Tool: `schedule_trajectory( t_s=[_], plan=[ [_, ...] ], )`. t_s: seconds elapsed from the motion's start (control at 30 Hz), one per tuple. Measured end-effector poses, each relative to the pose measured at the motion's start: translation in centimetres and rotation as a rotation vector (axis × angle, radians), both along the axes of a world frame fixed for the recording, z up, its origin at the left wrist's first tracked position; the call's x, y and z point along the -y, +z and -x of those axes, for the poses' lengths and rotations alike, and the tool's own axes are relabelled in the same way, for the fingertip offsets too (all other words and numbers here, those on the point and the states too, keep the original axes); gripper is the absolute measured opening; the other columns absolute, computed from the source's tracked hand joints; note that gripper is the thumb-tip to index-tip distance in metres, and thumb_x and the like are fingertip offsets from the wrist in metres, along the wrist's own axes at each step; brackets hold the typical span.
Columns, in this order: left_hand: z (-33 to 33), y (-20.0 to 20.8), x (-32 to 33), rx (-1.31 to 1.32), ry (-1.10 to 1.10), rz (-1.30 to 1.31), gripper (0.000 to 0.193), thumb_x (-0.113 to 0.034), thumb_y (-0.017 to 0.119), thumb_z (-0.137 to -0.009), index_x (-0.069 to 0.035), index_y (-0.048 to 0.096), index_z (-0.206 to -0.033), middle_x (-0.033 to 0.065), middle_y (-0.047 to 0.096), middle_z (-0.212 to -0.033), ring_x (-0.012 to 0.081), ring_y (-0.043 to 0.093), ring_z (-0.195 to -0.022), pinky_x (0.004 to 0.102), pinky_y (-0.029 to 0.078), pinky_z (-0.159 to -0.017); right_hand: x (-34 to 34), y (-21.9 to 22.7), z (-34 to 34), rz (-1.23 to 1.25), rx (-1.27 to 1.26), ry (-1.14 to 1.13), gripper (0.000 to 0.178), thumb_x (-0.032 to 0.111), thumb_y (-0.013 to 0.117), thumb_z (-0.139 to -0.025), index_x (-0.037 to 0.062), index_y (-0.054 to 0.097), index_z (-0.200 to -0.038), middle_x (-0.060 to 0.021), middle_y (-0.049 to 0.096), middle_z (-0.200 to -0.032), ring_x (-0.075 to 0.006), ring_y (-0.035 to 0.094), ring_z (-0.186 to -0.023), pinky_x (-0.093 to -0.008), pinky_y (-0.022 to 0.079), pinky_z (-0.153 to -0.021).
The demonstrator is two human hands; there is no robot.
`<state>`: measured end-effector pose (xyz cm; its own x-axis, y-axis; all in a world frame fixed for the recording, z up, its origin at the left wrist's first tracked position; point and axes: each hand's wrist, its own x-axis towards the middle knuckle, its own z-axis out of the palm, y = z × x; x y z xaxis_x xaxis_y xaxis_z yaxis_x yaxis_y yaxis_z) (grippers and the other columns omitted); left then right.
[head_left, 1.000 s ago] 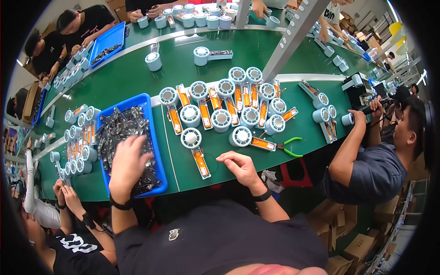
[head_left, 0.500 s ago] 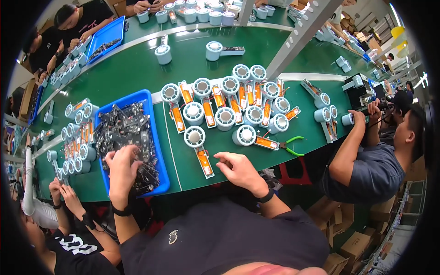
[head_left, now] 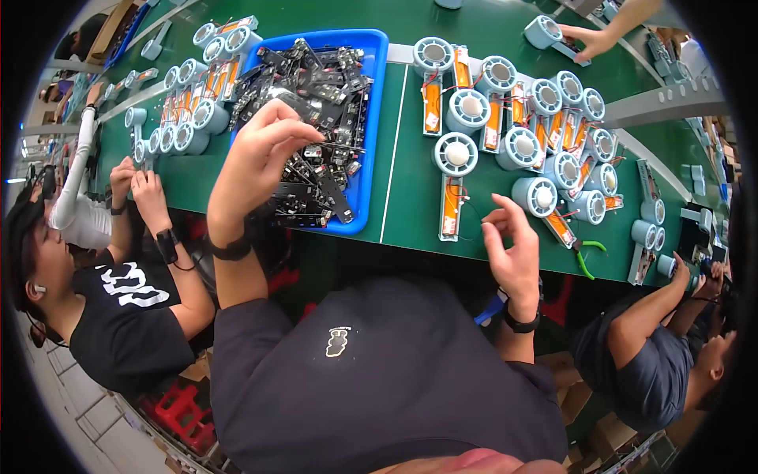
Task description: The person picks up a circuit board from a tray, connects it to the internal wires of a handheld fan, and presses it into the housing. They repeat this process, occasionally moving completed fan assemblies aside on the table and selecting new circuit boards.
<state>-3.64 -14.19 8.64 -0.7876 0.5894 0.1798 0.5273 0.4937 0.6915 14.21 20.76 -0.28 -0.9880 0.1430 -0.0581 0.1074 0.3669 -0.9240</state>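
Observation:
My left hand (head_left: 264,162) is raised over the blue tray (head_left: 377,118), which is heaped with small black circuit boards (head_left: 316,83). Its thumb and fingertips pinch a thin dark circuit board (head_left: 344,147), seen nearly edge-on above the pile. My right hand (head_left: 513,245) hovers at the table's near edge with its fingers curved apart and nothing in them. Just left of it lies a light-blue handheld fan (head_left: 456,154), its opened handle showing an orange battery (head_left: 451,207) and loose thin wires. More such fans (head_left: 521,148) are grouped beyond my right hand.
Green-handled pliers (head_left: 586,259) lie at the near edge on the right. A co-worker's hand (head_left: 588,41) touches a fan (head_left: 543,32) at the far right. Co-workers sit on both sides; more fans (head_left: 189,136) stand left of the tray. A grey metal post (head_left: 671,104) rises at right.
My left hand has come up from the pile with a thin circuit board pinched in it. My right hand stays empty near the closest fan. The view has shifted, and a co-worker's hand appears far right.

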Motion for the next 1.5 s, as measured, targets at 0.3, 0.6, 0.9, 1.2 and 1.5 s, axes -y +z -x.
schedule_trajectory(
  t_s=[0.3, 0.6, 0.9, 1.2, 1.5],
  plan=[
    [-4.7, -3.1, -6.6, 0.067, -0.201, -0.017, 0.023, 0.007, 0.070, -0.087, -0.002, 0.071, -0.109, 0.0127, 0.059, -0.101, 0.0294, 0.068, -0.097, 0.0366, 0.056, -0.079, 2.9, 4.1, 4.7, -0.443, -0.431, 0.418, 0.046, -0.013, 0.063, -0.080, 0.0000, 0.068, -0.124, -0.0123, 0.068, -0.120, -0.0248, 0.064, -0.078, -0.0336, 0.056, -0.077],
    [-6.2, -7.7, -10.7, -0.011, -0.145, -0.115, 0.037, 0.003, 0.076, -0.082, -0.003, 0.067, -0.116, 0.0138, 0.068, -0.112, 0.0350, 0.067, -0.099, 0.0404, 0.056, -0.083, 1.7, 3.5, 6.7, -0.640, -0.311, 0.733, 0.041, -0.006, 0.067, -0.074, 0.0022, 0.070, -0.114, -0.0100, 0.069, -0.123, -0.0273, 0.063, -0.097, -0.0379, 0.055, -0.088],
    [-7.4, -7.5, -11.1, 0.120, -0.038, -0.172, 0.026, -0.007, 0.069, -0.096, -0.003, 0.063, -0.121, 0.0116, 0.068, -0.094, 0.0256, 0.066, -0.087, 0.0333, 0.052, -0.076, 1.5, 2.3, 7.9, -0.628, -0.501, 0.737, 0.022, 0.001, 0.068, -0.077, 0.0041, 0.069, -0.099, -0.0070, 0.070, -0.110, -0.0265, 0.063, -0.095, -0.0366, 0.056, -0.085],
    [-10.2, -12.0, -12.8, 0.658, 0.136, -0.517, 0.025, -0.022, 0.044, -0.113, -0.005, 0.054, -0.130, 0.0013, 0.058, -0.085, 0.0069, 0.053, -0.070, 0.0247, 0.042, -0.058, 1.3, 2.4, 8.1, -0.635, -0.446, 0.750, 0.024, -0.002, 0.066, -0.076, 0.0039, 0.068, -0.099, -0.0074, 0.068, -0.107, -0.0286, 0.063, -0.091, -0.0380, 0.055, -0.083],
    [-10.1, -12.2, -12.9, 1.091, 0.171, -0.799, 0.024, -0.020, 0.043, -0.113, -0.006, 0.056, -0.126, 0.0022, 0.059, -0.095, 0.0045, 0.048, -0.067, 0.0195, 0.037, -0.050, 1.3, 3.2, 8.5, -0.642, -0.388, 0.765, 0.027, -0.006, 0.065, -0.073, 0.0016, 0.068, -0.099, -0.0080, 0.070, -0.116, -0.0290, 0.063, -0.092, -0.0377, 0.055, -0.083]
  ],
)
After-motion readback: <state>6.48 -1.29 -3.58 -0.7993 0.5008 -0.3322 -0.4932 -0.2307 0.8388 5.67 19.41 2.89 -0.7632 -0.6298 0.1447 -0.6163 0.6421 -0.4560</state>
